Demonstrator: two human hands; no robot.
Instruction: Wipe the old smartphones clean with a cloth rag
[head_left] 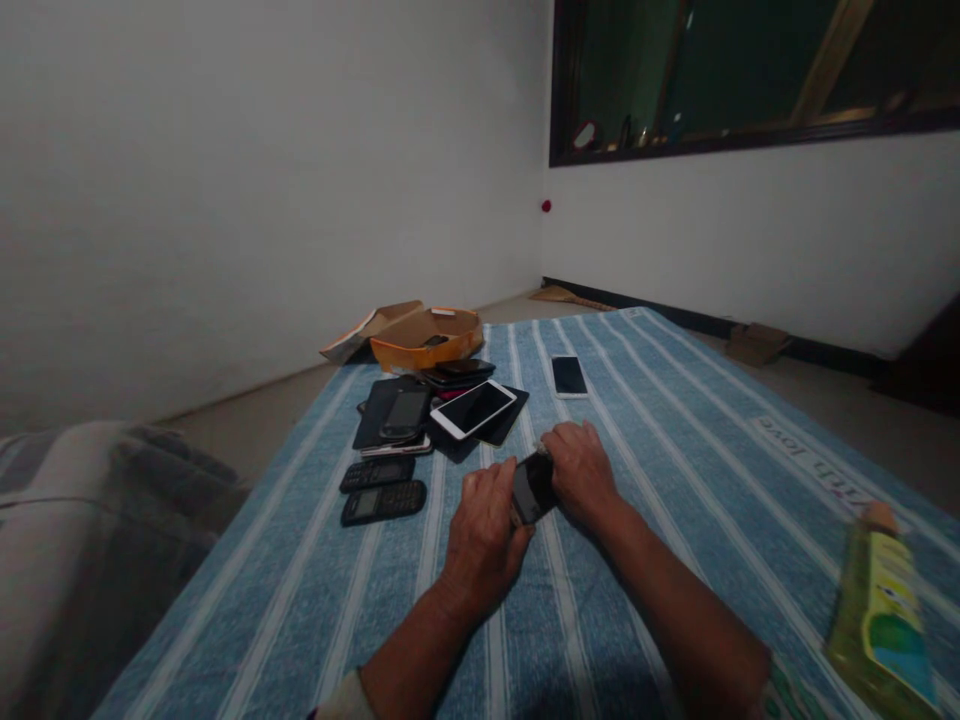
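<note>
Left hand point(486, 535) curled around the near end of a small dark phone point(533, 488), fingers wrapped over its edge. Right hand point(579, 470) closed on the far end of the same phone, fingertips pressed at its top corner. Phone held between both hands, tilted, just above a blue striped towel point(675, 450) spread over the floor.

Beyond the hands, a cluster of handsets on the towel: a white-framed smartphone point(473, 408) lying atop a dark flat device, a black slider phone point(405, 415) resting on another dark slab to its left, two small black keypad phones point(381, 488) side by side nearer the left edge. Well apart from the pile, toward the far end, a single white phone point(568, 376) lying face up. At the towel's far left corner, an orange open box point(426, 340) with a dark item inside, beside a torn brown cardboard flap.

Near the right edge, close to the camera, a yellow-green bottle point(877, 610) lying tilted, label partly blurred. Printed lettering along one pale stripe on the right, upside down, only partly legible. At far left, grey folded cloth point(90, 520), dim and hard to make out.
</note>
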